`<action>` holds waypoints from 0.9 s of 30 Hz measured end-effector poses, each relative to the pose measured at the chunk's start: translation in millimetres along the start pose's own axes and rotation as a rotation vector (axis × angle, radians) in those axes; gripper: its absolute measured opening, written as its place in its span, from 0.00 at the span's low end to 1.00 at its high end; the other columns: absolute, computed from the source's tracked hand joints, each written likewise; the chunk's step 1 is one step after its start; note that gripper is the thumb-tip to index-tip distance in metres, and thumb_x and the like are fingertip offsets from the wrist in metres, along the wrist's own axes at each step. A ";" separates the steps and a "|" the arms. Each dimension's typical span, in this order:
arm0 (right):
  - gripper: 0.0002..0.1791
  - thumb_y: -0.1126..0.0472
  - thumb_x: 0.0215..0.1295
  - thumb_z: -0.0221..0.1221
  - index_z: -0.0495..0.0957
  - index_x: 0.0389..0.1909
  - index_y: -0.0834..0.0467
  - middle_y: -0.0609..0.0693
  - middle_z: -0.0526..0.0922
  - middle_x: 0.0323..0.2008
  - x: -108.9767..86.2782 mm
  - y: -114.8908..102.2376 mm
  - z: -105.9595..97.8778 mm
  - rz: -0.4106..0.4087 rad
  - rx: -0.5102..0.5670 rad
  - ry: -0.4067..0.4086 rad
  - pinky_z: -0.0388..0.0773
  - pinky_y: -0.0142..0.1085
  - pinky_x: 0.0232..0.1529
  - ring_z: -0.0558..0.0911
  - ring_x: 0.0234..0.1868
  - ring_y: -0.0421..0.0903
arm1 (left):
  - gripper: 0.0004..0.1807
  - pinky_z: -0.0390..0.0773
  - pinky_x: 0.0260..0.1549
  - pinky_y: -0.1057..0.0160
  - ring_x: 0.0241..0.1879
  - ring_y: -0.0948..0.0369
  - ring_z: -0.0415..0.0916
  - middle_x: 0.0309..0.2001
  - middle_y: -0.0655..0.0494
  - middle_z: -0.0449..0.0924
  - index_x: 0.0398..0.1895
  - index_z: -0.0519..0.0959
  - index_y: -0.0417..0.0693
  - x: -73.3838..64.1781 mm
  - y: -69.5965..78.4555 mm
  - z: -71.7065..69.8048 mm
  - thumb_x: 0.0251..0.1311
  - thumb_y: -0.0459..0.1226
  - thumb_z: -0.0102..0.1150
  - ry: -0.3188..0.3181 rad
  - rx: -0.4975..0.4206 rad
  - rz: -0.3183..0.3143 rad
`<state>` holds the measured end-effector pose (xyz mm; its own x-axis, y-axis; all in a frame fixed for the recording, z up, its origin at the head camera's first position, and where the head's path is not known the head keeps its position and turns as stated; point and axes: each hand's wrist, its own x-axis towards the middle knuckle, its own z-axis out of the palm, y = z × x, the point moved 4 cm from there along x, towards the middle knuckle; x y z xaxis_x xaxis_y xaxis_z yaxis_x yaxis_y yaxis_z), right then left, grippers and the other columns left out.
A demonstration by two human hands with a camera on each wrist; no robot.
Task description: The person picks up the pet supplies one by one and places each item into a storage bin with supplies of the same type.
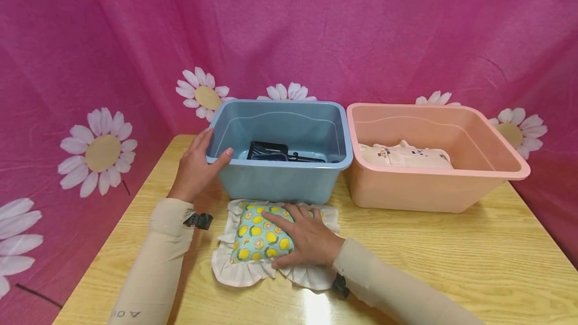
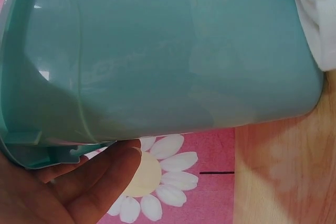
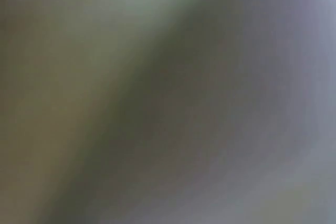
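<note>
My left hand (image 1: 194,164) grips the left end of a blue plastic bin (image 1: 280,179), thumb over the rim. In the left wrist view, its fingers (image 2: 110,179) curl beneath the bin's lip on the outside. Directly in front of that bin, a small lemon-print cushion (image 1: 257,234) with a white ruffled edge lies flat on the table. Spread fingers of my right hand (image 1: 311,239) rest on the cushion's right half, hiding part of it. Only a blur fills the right wrist view.
Inside the blue bin lie black tools (image 1: 268,150), one with a wide flat head. To its right stands a pink bin (image 1: 420,189) holding a cream printed cloth item (image 1: 406,157). Behind the wooden table (image 1: 451,265) hangs a magenta curtain (image 1: 316,34) with daisies.
</note>
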<state>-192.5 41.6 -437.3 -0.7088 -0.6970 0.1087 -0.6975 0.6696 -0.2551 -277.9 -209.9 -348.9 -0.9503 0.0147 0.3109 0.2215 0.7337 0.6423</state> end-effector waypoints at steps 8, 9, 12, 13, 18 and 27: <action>0.53 0.29 0.48 0.64 0.51 0.74 0.34 0.52 0.64 0.63 1.0 1.0 -0.1 -0.006 -0.013 0.015 0.63 0.49 0.49 0.66 0.60 0.52 | 0.47 0.71 0.54 0.36 0.68 0.43 0.57 0.75 0.51 0.50 0.77 0.49 0.55 -0.7 1.6 -0.2 0.59 0.63 0.52 -0.012 -0.003 -0.019; 0.53 0.30 0.48 0.65 0.51 0.74 0.34 0.52 0.64 0.63 1.3 1.1 -0.1 -0.011 -0.014 0.021 0.63 0.49 0.48 0.66 0.60 0.52 | 0.47 0.71 0.54 0.36 0.68 0.43 0.56 0.75 0.51 0.50 0.77 0.49 0.55 -0.7 1.8 -0.2 0.59 0.62 0.52 -0.011 -0.003 -0.018; 0.52 0.31 0.48 0.66 0.53 0.74 0.34 0.51 0.65 0.62 1.6 1.5 -0.6 -0.025 -0.018 0.046 0.62 0.47 0.48 0.67 0.59 0.50 | 0.47 0.70 0.54 0.36 0.68 0.42 0.57 0.75 0.51 0.50 0.77 0.49 0.55 -0.6 2.0 -0.1 0.60 0.62 0.52 -0.010 0.006 -0.015; 0.51 0.32 0.48 0.66 0.53 0.73 0.34 0.51 0.66 0.62 1.8 1.5 -1.0 -0.029 -0.016 0.052 0.62 0.47 0.48 0.67 0.59 0.50 | 0.47 0.70 0.54 0.36 0.68 0.42 0.57 0.75 0.51 0.50 0.77 0.49 0.54 -0.5 1.8 -0.3 0.60 0.62 0.52 -0.008 0.008 -0.013; 0.50 0.35 0.49 0.68 0.54 0.73 0.33 0.49 0.67 0.61 1.7 1.6 -4.1 -0.041 0.028 0.082 0.62 0.46 0.48 0.68 0.57 0.48 | 0.47 0.70 0.54 0.36 0.68 0.42 0.57 0.75 0.51 0.50 0.77 0.49 0.55 -0.3 0.9 -0.9 0.60 0.62 0.52 -0.004 0.012 -0.011; 0.48 0.36 0.50 0.68 0.56 0.72 0.33 0.45 0.70 0.56 0.4 1.1 -16.0 -0.074 0.045 0.130 0.61 0.41 0.45 0.69 0.54 0.44 | 0.47 0.70 0.53 0.36 0.68 0.42 0.57 0.75 0.51 0.50 0.77 0.49 0.55 -0.1 0.5 0.2 0.59 0.62 0.52 -0.007 0.011 -0.013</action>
<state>-195.3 46.2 -422.1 -0.6652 -0.7030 0.2516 -0.7451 0.6034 -0.2840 -277.7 -209.4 -348.7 -0.9545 0.0097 0.2982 0.2070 0.7412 0.6386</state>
